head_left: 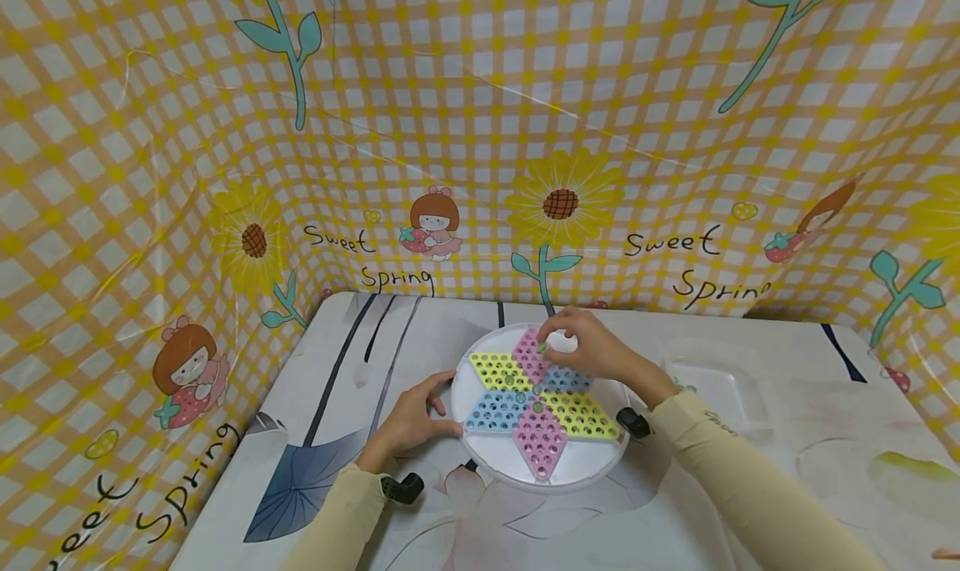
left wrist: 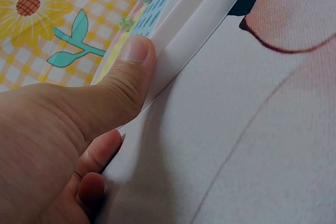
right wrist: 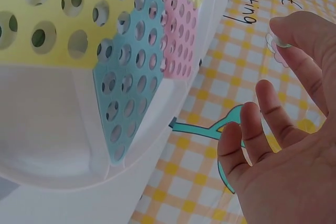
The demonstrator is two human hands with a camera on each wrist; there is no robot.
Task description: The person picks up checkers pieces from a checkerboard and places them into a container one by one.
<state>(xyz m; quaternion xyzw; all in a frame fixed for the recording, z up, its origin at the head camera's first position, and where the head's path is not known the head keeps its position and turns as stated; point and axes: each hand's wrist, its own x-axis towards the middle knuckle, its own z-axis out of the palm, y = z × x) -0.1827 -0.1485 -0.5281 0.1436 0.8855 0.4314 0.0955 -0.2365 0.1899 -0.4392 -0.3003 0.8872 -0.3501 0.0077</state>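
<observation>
A round white Chinese checkers board carries a raised star with pink, yellow and blue points full of holes. Several clear greenish marbles sit around the star's middle. At the board's left edge is my left hand, its thumb pressed on the white rim and a finger reaching the rim farther back. Over the far pink point, my right hand pinches a small green marble between thumb and index finger. The other fingers of that hand are loosely bent.
Right of the board, a clear plastic tray stands on the flower-print tabletop, with a few greenish marbles at its left side, partly behind my right forearm. A yellow checked cloth hangs around the table's back and sides.
</observation>
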